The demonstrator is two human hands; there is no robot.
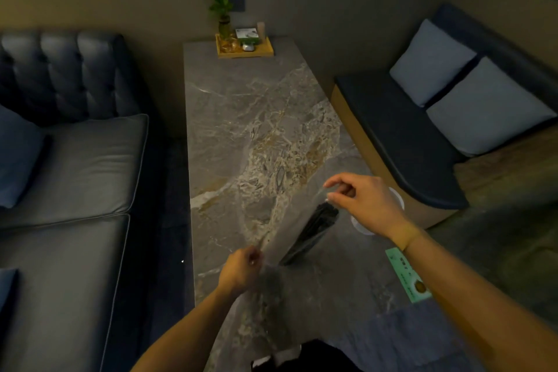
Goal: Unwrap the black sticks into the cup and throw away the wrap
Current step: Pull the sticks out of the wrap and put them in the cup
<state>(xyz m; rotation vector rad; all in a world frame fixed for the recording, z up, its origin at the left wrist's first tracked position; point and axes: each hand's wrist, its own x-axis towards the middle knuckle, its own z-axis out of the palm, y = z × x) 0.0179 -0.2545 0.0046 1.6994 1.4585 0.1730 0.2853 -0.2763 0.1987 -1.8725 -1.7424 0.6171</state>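
Observation:
A bundle of black sticks (314, 228) lies slanted inside a clear plastic wrap (283, 238), held above the marble table (241, 118). My left hand (241, 270) pinches the wrap's lower end. My right hand (362, 201) pinches the wrap's upper end, just above the top of the sticks. A white cup (367, 228) stands at the table's right edge, mostly hidden behind my right wrist.
A green paper strip (407, 276) lies near the right edge. A wooden tray (244, 50) with a plant and small items sits at the far end. A dark sofa (69, 160) is left, a bench with grey cushions (453, 93) right.

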